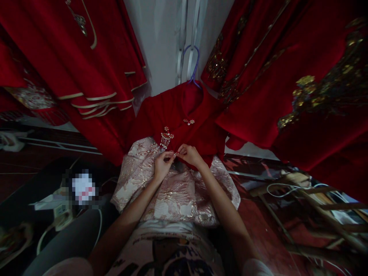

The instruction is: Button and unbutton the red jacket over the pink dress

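A red garment (172, 103) hangs on a purple hanger (196, 63) and drapes down toward my lap. Jewelled trim sits on its front: a tasselled ornament (166, 137) at the left and a small beaded piece (189, 122) near the neckline. My left hand (164, 165) and my right hand (189, 156) meet at the garment's lower edge, fingertips pinched together over a tiny beaded trim (176, 153). What exactly lies between the fingers is too small to make out. Beneath both hands spreads a pale pink brocade cloth (169, 191) with a shiny floral pattern.
Red garments with cream edging (94, 69) hang at the left, and red ones with gold embroidery (316, 99) at the right. A power strip (62, 214) with cables lies at lower left. A wooden rack (310, 214) holding loose items stands at lower right.
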A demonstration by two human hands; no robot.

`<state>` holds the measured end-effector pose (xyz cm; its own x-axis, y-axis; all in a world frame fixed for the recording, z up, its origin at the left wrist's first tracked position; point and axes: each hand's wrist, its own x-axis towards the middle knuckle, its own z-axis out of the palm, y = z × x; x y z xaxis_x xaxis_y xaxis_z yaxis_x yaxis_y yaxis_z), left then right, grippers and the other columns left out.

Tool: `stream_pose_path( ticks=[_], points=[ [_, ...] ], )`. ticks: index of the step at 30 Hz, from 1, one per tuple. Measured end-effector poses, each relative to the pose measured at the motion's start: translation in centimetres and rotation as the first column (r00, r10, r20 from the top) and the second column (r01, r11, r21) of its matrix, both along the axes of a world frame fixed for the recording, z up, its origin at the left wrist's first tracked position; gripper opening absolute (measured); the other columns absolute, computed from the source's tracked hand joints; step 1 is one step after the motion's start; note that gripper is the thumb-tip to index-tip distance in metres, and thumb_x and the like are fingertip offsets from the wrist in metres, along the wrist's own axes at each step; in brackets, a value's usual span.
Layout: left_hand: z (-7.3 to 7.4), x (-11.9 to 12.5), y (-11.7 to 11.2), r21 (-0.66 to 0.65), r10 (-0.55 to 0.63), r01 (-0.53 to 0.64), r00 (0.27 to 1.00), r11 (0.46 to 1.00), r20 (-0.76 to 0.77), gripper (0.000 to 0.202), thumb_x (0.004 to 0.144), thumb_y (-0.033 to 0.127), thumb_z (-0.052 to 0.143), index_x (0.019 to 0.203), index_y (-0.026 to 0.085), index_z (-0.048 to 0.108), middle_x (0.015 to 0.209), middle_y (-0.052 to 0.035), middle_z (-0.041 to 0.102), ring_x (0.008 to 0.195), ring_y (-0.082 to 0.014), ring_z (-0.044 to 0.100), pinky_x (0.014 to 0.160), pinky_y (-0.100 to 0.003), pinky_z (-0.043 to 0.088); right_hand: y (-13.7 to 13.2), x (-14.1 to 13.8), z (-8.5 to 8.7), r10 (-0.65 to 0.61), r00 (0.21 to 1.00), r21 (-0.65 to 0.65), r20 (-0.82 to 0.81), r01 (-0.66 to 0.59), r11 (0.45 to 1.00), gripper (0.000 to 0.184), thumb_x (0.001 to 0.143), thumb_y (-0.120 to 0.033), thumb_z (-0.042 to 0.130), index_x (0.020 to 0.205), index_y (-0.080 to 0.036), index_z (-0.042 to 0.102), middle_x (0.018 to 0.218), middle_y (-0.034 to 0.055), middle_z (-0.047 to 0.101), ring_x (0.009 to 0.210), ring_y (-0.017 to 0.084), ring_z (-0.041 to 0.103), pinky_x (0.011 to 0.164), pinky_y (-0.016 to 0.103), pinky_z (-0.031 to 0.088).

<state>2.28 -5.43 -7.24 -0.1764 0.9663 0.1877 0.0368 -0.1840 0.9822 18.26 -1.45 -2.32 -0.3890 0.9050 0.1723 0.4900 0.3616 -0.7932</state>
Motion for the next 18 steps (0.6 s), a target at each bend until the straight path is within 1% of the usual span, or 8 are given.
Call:
stream_pose_path(
  ticks=[4,6,9,12,15,18],
  points=[
    [-0.52,-0.04,0.22,-0.03,-0.003,0.004,0.999,1.0,0.032,0.026,0.072,0.037,0.074,0.089,0.018,0.07,0.09,-0.0062,0.07,0.079,-0.0171,0.066,0.063,-0.026,0.055,-0.09,0.0,0.0,-0.003,1.0,0.004,0.007,0.003,1.0,0.009,0.077,-0.019,0.067,0.083,-0.017,0.06,0.078,0.0026,0.07,0.069,0.012,0.066,0.065,0.02,0.05],
    [-0.66,-0.07,0.31,-0.024,0.012,-0.012,1.0,1.0,0.014,0.025,0.073,0.037,0.074,0.089,0.018,0.07,0.089,-0.0061,0.071,0.08,-0.0169,0.066,0.067,-0.027,0.055,-0.14,-0.02,0.0,0.002,1.0,0.005,0.008,-0.002,1.0,0.009,0.077,-0.019,0.067,0.083,-0.017,0.06,0.077,0.0025,0.07,0.068,0.012,0.066,0.064,0.02,0.05],
    [-0.51,-0.13,0.34,0.005,0.04,-0.039,0.998,0.999,-0.055,0.021,0.073,0.035,0.074,0.086,0.019,0.071,0.086,-0.0051,0.072,0.079,-0.0156,0.067,0.076,-0.028,0.054,-0.19,-0.06,0.01,0.008,1.0,0.004,0.016,-0.008,1.0,0.01,0.077,-0.019,0.068,0.084,-0.017,0.061,0.077,0.0024,0.07,0.069,0.012,0.066,0.064,0.02,0.05],
    [-0.2,-0.16,0.25,0.001,0.069,-0.069,0.991,0.998,-0.115,0.02,0.072,0.034,0.074,0.084,0.019,0.071,0.083,-0.0042,0.072,0.075,-0.0151,0.066,0.073,-0.027,0.053,-0.21,-0.13,-0.01,-0.005,0.999,0.001,0.032,0.005,1.0,0.01,0.077,-0.02,0.068,0.083,-0.017,0.061,0.077,0.0022,0.07,0.069,0.011,0.066,0.064,0.02,0.049],
    [-0.08,-0.17,0.19,-0.003,0.071,-0.072,0.988,0.997,-0.14,0.02,0.073,0.035,0.074,0.085,0.019,0.071,0.083,-0.0044,0.072,0.072,-0.0152,0.066,0.068,-0.026,0.052,-0.2,-0.2,-0.03,-0.019,0.999,0.01,0.048,0.019,1.0,0.01,0.077,-0.02,0.069,0.083,-0.017,0.061,0.075,0.0019,0.07,0.068,0.012,0.066,0.064,0.02,0.049],
    [-0.22,-0.22,0.25,0.014,0.067,-0.066,0.988,0.998,-0.138,0.021,0.074,0.035,0.073,0.086,0.019,0.071,0.085,-0.0052,0.072,0.073,-0.0149,0.066,0.07,-0.026,0.052,-0.2,-0.24,-0.03,-0.016,0.998,0.014,0.053,0.016,1.0,0.01,0.077,-0.02,0.069,0.084,-0.017,0.062,0.075,0.0017,0.07,0.068,0.011,0.066,0.064,0.02,0.049]
  ],
)
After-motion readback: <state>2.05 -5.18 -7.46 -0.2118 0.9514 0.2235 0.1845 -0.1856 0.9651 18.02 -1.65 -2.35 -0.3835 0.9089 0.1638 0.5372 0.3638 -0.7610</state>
